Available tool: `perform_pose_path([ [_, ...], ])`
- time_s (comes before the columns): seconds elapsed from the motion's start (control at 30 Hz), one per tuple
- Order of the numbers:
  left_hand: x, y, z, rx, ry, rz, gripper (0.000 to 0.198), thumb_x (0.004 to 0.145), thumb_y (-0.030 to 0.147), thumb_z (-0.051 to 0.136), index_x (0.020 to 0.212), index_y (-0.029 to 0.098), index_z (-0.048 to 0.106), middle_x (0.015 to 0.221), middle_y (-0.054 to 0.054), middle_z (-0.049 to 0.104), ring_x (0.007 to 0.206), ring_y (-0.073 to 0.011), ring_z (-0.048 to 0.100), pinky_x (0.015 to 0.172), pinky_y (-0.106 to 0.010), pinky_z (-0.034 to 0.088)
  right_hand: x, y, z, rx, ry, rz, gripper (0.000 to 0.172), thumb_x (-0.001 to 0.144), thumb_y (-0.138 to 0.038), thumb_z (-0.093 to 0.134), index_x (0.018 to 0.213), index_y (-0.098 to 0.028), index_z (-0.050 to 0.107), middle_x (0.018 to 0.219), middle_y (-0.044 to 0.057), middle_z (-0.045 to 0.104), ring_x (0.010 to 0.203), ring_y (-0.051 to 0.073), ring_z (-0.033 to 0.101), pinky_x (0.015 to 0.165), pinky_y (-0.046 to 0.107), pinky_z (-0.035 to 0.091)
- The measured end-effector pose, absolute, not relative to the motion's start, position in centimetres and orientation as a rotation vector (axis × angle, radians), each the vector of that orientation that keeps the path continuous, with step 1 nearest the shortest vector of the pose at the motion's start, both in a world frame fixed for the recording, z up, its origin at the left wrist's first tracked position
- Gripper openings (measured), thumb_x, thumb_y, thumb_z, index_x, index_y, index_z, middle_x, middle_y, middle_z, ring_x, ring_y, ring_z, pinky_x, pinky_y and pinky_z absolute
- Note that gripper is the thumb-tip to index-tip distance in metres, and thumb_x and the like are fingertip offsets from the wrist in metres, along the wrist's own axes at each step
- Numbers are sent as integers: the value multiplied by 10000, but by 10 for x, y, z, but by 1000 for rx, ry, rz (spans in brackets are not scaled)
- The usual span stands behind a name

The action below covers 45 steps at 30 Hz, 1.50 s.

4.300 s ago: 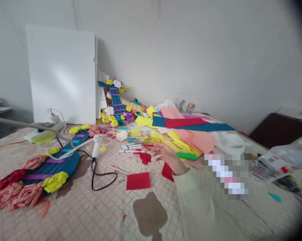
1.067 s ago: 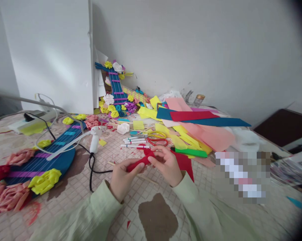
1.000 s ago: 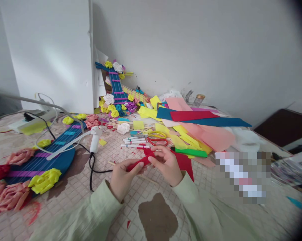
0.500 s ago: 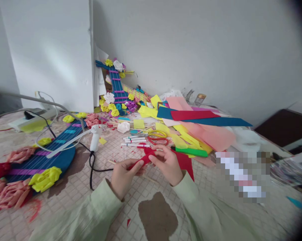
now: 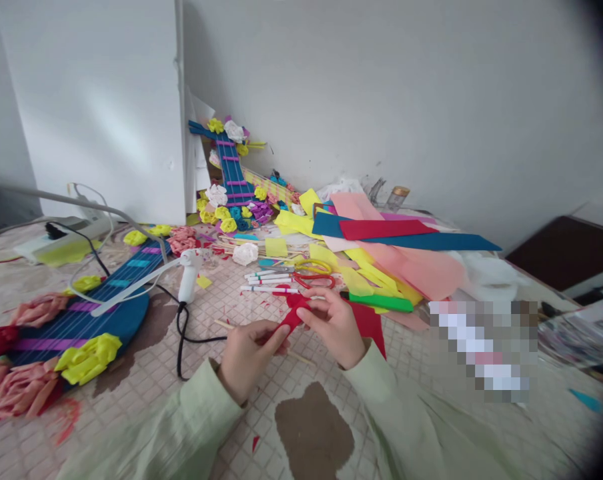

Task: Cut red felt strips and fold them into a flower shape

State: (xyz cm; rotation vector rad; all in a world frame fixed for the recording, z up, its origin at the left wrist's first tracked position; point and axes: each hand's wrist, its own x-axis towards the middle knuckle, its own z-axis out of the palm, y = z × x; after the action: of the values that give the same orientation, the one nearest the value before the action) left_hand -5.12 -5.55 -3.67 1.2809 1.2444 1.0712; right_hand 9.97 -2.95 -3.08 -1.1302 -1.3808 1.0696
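Note:
My left hand [image 5: 246,357] and my right hand [image 5: 334,327] both pinch a small piece of red paper [image 5: 294,312], folded or rolled, just above the tiled tabletop [image 5: 196,413]. The fingers of each hand are closed on it. A larger red paper sheet [image 5: 369,323] lies under and behind my right hand. Pale green sleeves cover both forearms.
A white glue gun [image 5: 187,275] with a black cord lies to the left. A blue paper guitar [image 5: 76,320] with paper flowers sits at far left, another [image 5: 230,175] leans on the wall. Markers [image 5: 269,283], scissors [image 5: 314,273] and coloured paper sheets [image 5: 396,257] lie behind my hands.
Earlier only my right hand reached over the table. Now both hands hold the red paper, and over the last second my left fingers have worked closer along it toward the right hand.

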Motion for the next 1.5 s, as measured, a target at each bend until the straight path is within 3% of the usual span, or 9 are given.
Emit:
perform_pose_path([
  [0.37, -53, -53, -39, 1266, 1219, 1140, 208, 679, 316, 583, 666, 113, 626, 617, -47, 654, 542, -159, 621, 531, -241, 523, 91, -33, -32, -1037, -1235, 1458, 450, 585, -235, 674, 959, -179, 430, 650, -24, 571, 571, 110, 556, 505, 218, 430],
  [0.77, -51, -54, -42, 1210, 1214, 1102, 228, 663, 342, 593, 637, 117, 613, 599, -41, 646, 537, -165, 623, 540, -263, 530, 96, -29, -28, -1068, -1146, 1336, 358, 567, -209, 679, 867, -165, 488, 570, -50, 545, 508, 88, 523, 505, 221, 423],
  [1.1, -48, -57, -35, 1137, 1207, 1041, 225, 654, 336, 598, 607, 117, 600, 576, -41, 645, 517, -148, 607, 522, -242, 506, 102, -25, -30, -1000, -1005, 1277, 340, 573, -231, 683, 849, -167, 494, 621, -18, 586, 508, 104, 544, 479, 228, 417],
  [1.3, -47, -57, -28, 1408, 1133, 1000, 272, 697, 354, 558, 827, 117, 591, 711, -56, 648, 636, -159, 590, 550, -236, 465, 97, -31, -25, -995, -1100, 1339, 300, 567, -233, 687, 799, -162, 510, 623, -17, 583, 504, 95, 528, 499, 233, 424],
  [1.5, -47, -57, -31, 1480, 1176, 1002, 261, 730, 350, 512, 663, 115, 602, 629, -39, 631, 578, -136, 553, 543, -219, 427, 92, -37, -23, -1002, -1167, 1379, 280, 570, -218, 680, 791, -162, 517, 626, -18, 582, 512, 87, 522, 525, 228, 424],
])
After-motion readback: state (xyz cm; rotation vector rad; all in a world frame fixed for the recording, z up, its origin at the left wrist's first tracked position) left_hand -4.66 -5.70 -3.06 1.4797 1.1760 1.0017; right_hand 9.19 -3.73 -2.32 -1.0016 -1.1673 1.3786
